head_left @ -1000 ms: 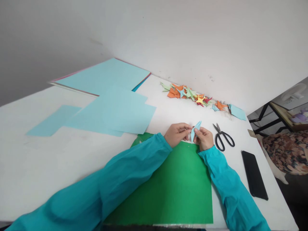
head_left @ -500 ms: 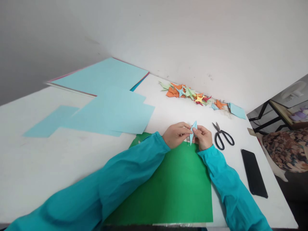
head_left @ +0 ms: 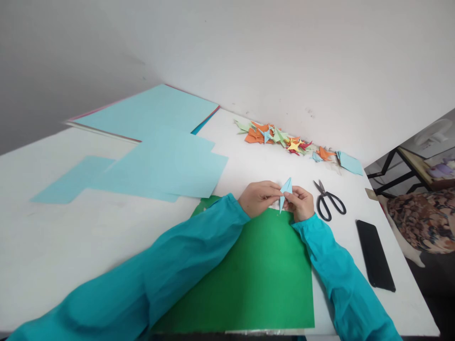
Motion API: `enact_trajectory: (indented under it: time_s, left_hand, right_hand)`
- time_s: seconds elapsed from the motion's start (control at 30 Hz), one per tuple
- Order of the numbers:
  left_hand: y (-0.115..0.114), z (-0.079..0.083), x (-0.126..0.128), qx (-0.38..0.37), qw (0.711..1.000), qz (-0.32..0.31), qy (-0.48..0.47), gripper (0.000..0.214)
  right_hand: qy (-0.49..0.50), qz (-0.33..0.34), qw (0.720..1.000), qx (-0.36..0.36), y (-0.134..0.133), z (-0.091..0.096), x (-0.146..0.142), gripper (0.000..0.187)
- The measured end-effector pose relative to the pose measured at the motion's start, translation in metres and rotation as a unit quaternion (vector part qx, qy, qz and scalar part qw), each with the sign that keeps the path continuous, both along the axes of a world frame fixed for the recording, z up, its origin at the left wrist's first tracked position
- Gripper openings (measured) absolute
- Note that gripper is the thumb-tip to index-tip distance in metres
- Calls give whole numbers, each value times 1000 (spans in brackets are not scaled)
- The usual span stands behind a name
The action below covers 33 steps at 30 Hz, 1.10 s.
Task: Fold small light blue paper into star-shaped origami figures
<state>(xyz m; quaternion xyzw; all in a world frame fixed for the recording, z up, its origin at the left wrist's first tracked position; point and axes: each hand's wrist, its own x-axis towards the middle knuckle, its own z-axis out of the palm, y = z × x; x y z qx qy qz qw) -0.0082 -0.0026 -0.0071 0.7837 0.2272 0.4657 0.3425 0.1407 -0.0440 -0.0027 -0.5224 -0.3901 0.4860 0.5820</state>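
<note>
A small piece of folded light-blue paper (head_left: 286, 185), long and pointed at both ends, is held upright between my two hands. My left hand (head_left: 260, 198) pinches its left edge between thumb and fingers. On the other side, my right hand (head_left: 300, 202) grips it with the thumb across its front; the fingers behind are partly hidden. Both hands hover at the far edge of a green sheet (head_left: 249, 279) on the white table (head_left: 71, 251). Just right of my right hand lie black-handled scissors (head_left: 329, 200), their blades slightly apart.
Large light-blue sheets (head_left: 159, 166) overlap at the left, below a stack of coloured paper (head_left: 149, 111). Folded paper pieces (head_left: 273, 136) in several colours line the wall, with small blue squares (head_left: 350, 163) beside them. A black phone (head_left: 376, 255) lies near the right edge.
The folded paper has turned slightly and its upper part looks wider, showing more of a flap. Both hands keep their grip in nearly the same place.
</note>
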Motion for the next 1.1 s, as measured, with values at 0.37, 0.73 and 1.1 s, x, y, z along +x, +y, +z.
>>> enact_trajectory:
  time_s: [0.37, 0.73, 1.1]
  left_hand:
    - [-2, -1, 0, 39, 999, 26, 24, 19]
    - [-6, 2, 7, -244, 964, -14, -106, 12]
    - [-9, 8, 8, -342, 933, 8, -111, 11]
  right_hand:
    - [-7, 12, 1000, 19, -1, -1, 1, 20]
    - [-33, 31, 998, 33, -3, -1, 1, 24]
    - [-57, 38, 997, 25, -7, 4, -2, 23]
